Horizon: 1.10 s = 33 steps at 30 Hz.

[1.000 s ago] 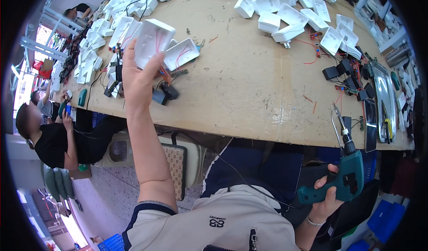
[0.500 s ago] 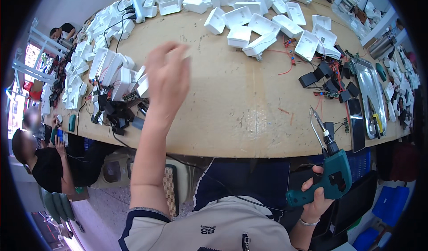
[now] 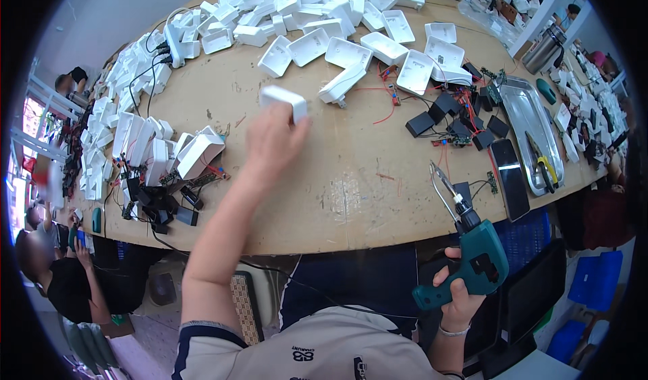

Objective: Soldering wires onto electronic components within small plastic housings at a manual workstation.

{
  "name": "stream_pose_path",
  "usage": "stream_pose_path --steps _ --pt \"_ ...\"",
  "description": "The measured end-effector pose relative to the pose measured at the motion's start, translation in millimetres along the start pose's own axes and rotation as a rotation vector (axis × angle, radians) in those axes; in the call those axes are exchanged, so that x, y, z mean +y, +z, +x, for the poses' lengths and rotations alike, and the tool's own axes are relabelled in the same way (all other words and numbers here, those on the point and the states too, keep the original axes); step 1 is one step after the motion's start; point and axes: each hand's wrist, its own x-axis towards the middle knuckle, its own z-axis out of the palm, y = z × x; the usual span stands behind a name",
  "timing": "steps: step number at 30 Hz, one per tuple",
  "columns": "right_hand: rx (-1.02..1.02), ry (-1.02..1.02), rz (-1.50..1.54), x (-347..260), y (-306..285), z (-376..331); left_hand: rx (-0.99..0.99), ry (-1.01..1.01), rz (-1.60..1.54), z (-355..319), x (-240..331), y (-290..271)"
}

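Note:
My left hand (image 3: 275, 140) reaches over the middle of the table, its fingers closed around a small white plastic case (image 3: 285, 98). The hand is slightly smeared by motion. Beyond it, to the right, loose white case shells (image 3: 347, 52) lie on the tabletop. Low at the right, my right hand (image 3: 463, 304) grips a green soldering gun (image 3: 487, 258) by its handle. Its metal tip and thin feed tube point up and away, over the table's near edge. Several black blocks (image 3: 445, 103) with red wires and small circuit boards lie beyond the tip.
White shells heap along the far and left sides, near a power strip (image 3: 174, 46). Black parts and wires (image 3: 152, 204) cluster at the left. A metal tray (image 3: 520, 110) with yellow-handled pliers (image 3: 542, 160) and a phone (image 3: 509, 181) lie right. Other people sit at the left.
My left hand has taken up a white case from the group of shells. The right hand still holds the soldering gun. The whole view has shifted a little.

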Motion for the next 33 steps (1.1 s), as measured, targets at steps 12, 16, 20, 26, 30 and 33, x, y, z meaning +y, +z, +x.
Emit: stream_pose_path --steps 12,16,20,26,30,33 --pt "0.002 -0.052 0.044 -3.1 10.7 -15.9 -0.132 -0.023 -0.516 -64.8 105.0 22.5" --pt "0.01 -0.085 0.048 -7.5 7.6 -22.4 -0.108 0.062 -0.498 -66.6 106.6 20.0" --pt "0.03 -0.062 0.065 -5.4 9.3 -18.3 -0.09 0.116 -0.47 -60.0 97.4 8.8" --pt "0.108 -0.051 0.088 -4.4 -3.1 -11.3 0.141 0.457 -0.375 35.8 107.8 4.7" --pt "0.181 -0.052 0.109 -7.5 -10.9 -7.7 0.099 0.692 -0.195 118.4 131.7 65.2" --pt "0.229 -0.039 0.077 -5.5 -18.6 -7.7 -0.003 0.843 0.138 144.1 151.5 102.0"
